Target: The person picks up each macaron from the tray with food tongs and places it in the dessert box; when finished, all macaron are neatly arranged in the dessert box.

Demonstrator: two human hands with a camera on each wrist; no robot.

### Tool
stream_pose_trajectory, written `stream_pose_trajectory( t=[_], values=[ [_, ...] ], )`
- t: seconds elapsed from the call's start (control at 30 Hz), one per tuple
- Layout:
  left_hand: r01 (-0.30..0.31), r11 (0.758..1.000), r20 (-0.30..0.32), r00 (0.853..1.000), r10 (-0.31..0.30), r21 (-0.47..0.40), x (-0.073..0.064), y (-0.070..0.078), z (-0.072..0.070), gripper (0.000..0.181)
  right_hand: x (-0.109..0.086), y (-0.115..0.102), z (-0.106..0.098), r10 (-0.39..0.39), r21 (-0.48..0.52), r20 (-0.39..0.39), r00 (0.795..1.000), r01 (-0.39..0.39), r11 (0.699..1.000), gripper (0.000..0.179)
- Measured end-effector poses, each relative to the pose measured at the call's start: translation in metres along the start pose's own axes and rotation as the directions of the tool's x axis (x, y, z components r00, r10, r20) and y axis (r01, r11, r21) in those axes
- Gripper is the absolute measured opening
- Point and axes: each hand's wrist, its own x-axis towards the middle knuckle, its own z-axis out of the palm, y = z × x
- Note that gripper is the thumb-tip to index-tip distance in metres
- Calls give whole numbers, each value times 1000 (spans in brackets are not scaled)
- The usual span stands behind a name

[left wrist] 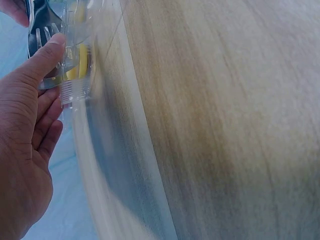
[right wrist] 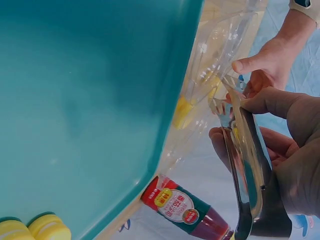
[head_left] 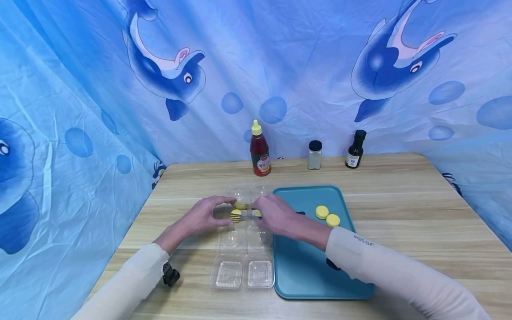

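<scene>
My right hand (head_left: 276,214) grips a pair of metal tongs (right wrist: 245,155) with black handles and slotted, fork-like ends. The tong ends reach left over a clear plastic box (left wrist: 75,92), one of them overlapping a yellow macaron (head_left: 237,214) in the head view. A second yellow macaron (head_left: 257,214) shows beside the right fingers. At the box's left side, my left hand (head_left: 206,213) holds the box, thumb and fingertips spread across its edge. In the left wrist view the left thumb (left wrist: 47,52) overlaps the tong tines.
Right of the boxes lies a teal tray (head_left: 308,284) with two yellow macarons (head_left: 327,216). More clear boxes (head_left: 229,274) stand in front. Behind are a red sauce bottle (head_left: 260,153), a black-capped jar (head_left: 314,155) and a dark bottle (head_left: 354,151), before a dolphin-print curtain (head_left: 312,58).
</scene>
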Motion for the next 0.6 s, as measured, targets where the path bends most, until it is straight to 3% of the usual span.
stream_pose_trajectory(
  t=[0.3, 0.6],
  values=[
    [13, 1000, -2, 1000, -13, 7, 0, 0, 0, 79, -4, 0, -5, -7, -7, 12, 1000, 7, 1000, 45],
    [4, 1000, 2, 1000, -4, 16, 1, -1, 1, 73, -21, 11, -19, -24, 53, 11, 1000, 23, 998, 51]
  ],
)
